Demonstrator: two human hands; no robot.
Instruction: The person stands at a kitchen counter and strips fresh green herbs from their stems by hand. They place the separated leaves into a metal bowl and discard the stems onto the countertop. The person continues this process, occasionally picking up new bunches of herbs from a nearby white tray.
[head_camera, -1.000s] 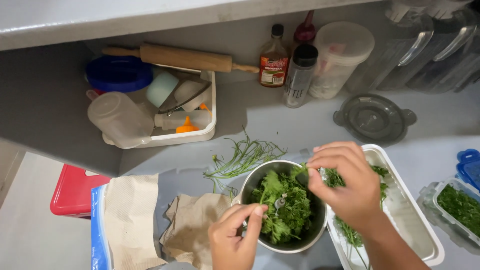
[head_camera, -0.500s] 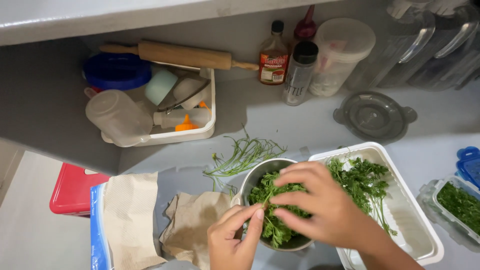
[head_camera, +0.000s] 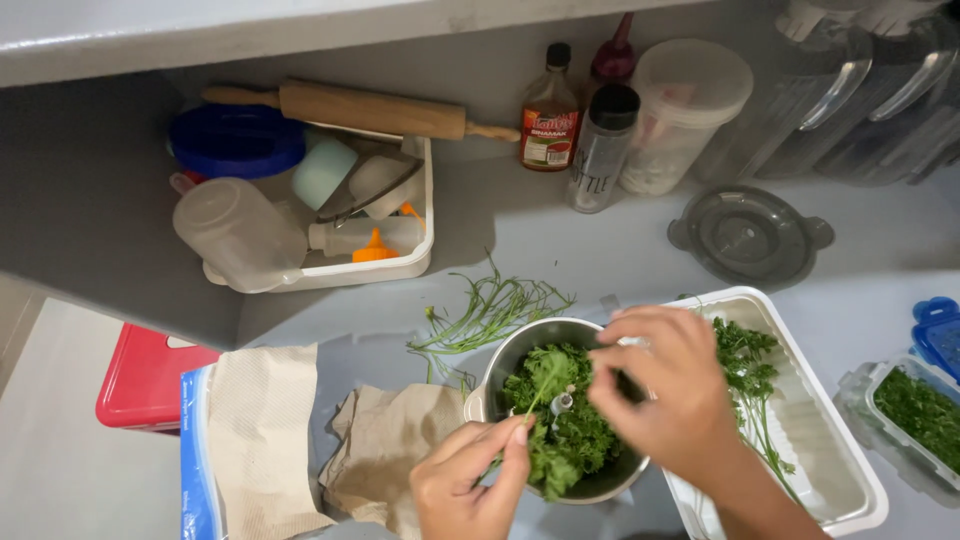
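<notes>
left hand (head_camera: 470, 482) pinches thin green stem (head_camera: 530, 395) | right hand (head_camera: 665, 385) fingers curled over leafy greens (head_camera: 565, 430) in round metal bowl (head_camera: 500, 375) | grey kitchen counter (head_camera: 600, 250) under a shelf

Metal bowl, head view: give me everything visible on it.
The metal bowl is round, shiny steel by its look, upright on the grey counter, with a small handle tab at its left rim. It is heaped with leafy green herbs. The right hand reaches over it into the herbs; the left hand pinches a sprig at its near edge. A white tray sits beside it on the right.
</notes>
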